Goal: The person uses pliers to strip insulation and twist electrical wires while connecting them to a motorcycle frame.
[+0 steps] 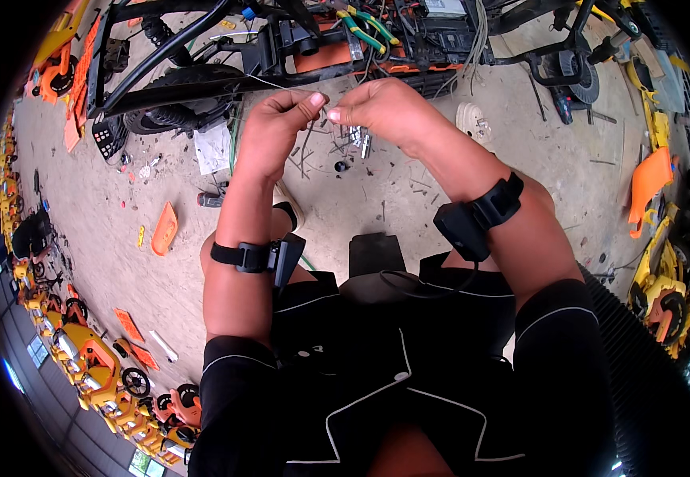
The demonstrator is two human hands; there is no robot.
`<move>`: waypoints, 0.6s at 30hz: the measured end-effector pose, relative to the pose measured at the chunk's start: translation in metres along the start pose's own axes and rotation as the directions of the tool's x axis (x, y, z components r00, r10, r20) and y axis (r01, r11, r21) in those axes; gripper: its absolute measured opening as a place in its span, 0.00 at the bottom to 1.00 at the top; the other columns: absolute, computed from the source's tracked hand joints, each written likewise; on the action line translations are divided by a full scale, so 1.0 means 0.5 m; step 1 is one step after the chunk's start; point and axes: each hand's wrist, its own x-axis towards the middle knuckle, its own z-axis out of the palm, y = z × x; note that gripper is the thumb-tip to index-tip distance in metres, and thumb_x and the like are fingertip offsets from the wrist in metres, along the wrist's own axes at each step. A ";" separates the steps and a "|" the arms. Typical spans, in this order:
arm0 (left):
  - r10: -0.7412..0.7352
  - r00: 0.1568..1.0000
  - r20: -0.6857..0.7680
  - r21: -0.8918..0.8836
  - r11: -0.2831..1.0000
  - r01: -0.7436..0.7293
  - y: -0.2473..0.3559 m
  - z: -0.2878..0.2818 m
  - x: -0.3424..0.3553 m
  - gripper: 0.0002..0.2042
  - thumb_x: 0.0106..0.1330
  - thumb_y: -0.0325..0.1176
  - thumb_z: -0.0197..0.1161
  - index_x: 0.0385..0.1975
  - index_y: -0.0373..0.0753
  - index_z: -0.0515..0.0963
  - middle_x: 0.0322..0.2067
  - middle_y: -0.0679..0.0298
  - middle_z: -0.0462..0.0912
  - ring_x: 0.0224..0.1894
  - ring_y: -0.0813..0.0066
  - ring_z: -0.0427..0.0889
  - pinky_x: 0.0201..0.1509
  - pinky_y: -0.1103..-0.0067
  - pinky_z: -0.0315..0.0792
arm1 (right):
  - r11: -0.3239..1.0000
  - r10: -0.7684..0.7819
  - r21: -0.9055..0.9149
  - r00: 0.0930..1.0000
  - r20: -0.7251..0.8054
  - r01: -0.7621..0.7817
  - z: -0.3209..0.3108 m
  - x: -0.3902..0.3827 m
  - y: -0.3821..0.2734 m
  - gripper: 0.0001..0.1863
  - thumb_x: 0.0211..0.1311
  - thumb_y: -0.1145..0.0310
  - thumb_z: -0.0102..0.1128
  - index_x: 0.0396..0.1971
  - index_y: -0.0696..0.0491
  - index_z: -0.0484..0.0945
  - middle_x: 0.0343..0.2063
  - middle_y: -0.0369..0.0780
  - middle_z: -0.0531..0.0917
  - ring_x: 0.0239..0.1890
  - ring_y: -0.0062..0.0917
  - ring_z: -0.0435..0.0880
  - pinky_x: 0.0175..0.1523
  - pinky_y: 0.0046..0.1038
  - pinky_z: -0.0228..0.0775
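Concrete floor (102,187) spreads beneath everything, littered with scraps. Along the left rim curves a long row of yellow and orange vehicles (90,350), and more yellow and orange parts (652,179) lie near the right rim. Across the top stretches a black metal frame (202,92), with bundled cables and dark components mounted toward its middle. A large dark tyre (194,75) shows at its left part, and a smaller wheel (588,79) at its right.

Both of the person's hands are raised just below the frame's lower bar, close together, thumbs and forefingers brought near each other. The left hand (277,123) pinches at its fingertips; the right hand (380,110) has its thumb and forefinger drawn in beside them, though whether it grips anything cannot be told. A black strap with a box sits around each forearm.

A curved orange panel (165,229) lies on the floor to the left, and a white sheet of paper (213,151) lies nearer the left hand. Pliers (363,36) with green and yellow handles rest on the frame above the right hand. Bright metal pieces (365,146) lie on the floor below the hands, near a small black ring (341,167). Thinnest of all, a dark strand (308,137) shows just below the left fingertips; its exact ends are too fine to follow.
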 end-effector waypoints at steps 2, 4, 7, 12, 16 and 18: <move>0.000 1.000 0.012 -0.005 1.000 0.000 -0.003 -0.002 0.004 0.13 0.65 0.38 0.67 0.38 0.33 0.84 0.28 0.70 0.80 0.32 0.83 0.68 0.39 0.84 0.63 | 0.991 0.004 -0.136 1.000 -0.011 -0.005 0.001 -0.006 -0.009 0.12 0.54 0.66 0.74 0.31 0.60 0.85 0.30 0.40 0.86 0.34 0.21 0.82 0.42 0.25 0.73; 0.005 1.000 -0.003 -0.009 1.000 -0.005 0.002 -0.002 0.000 0.13 0.65 0.38 0.67 0.38 0.33 0.84 0.28 0.70 0.80 0.32 0.83 0.68 0.39 0.84 0.64 | 0.987 -0.003 -0.161 1.000 -0.009 0.001 0.002 -0.009 -0.013 0.13 0.53 0.66 0.75 0.30 0.60 0.84 0.29 0.40 0.86 0.33 0.21 0.82 0.40 0.25 0.73; 0.011 1.000 -0.008 -0.010 1.000 -0.011 0.003 -0.004 0.000 0.13 0.65 0.37 0.67 0.38 0.33 0.84 0.29 0.69 0.80 0.32 0.82 0.69 0.39 0.84 0.64 | 0.983 -0.012 -0.185 1.000 -0.017 0.009 0.002 -0.009 -0.014 0.13 0.52 0.65 0.76 0.29 0.60 0.84 0.28 0.39 0.85 0.31 0.21 0.81 0.38 0.25 0.73; 0.011 1.000 -0.005 -0.021 1.000 -0.011 0.005 -0.004 -0.001 0.12 0.65 0.37 0.67 0.38 0.33 0.84 0.29 0.69 0.80 0.32 0.82 0.69 0.40 0.83 0.64 | 0.971 -0.003 -0.238 0.999 -0.052 -0.010 0.004 -0.013 -0.018 0.15 0.51 0.64 0.77 0.28 0.60 0.82 0.26 0.39 0.84 0.29 0.20 0.79 0.36 0.25 0.72; 0.026 1.000 0.000 -0.023 0.999 -0.026 0.006 -0.005 -0.003 0.12 0.65 0.37 0.67 0.38 0.33 0.84 0.29 0.69 0.80 0.32 0.82 0.69 0.40 0.83 0.64 | 0.949 -0.009 -0.316 1.000 -0.022 0.001 0.002 -0.019 -0.026 0.17 0.51 0.62 0.77 0.29 0.59 0.82 0.29 0.39 0.84 0.31 0.20 0.80 0.38 0.25 0.72; 0.033 0.999 0.002 -0.023 0.999 -0.033 0.005 -0.004 -0.004 0.12 0.65 0.37 0.67 0.37 0.33 0.84 0.29 0.69 0.80 0.32 0.83 0.69 0.40 0.83 0.64 | 0.962 -0.010 -0.271 0.998 0.064 0.027 -0.005 -0.018 -0.020 0.17 0.54 0.61 0.75 0.31 0.59 0.82 0.31 0.39 0.85 0.34 0.21 0.81 0.42 0.25 0.73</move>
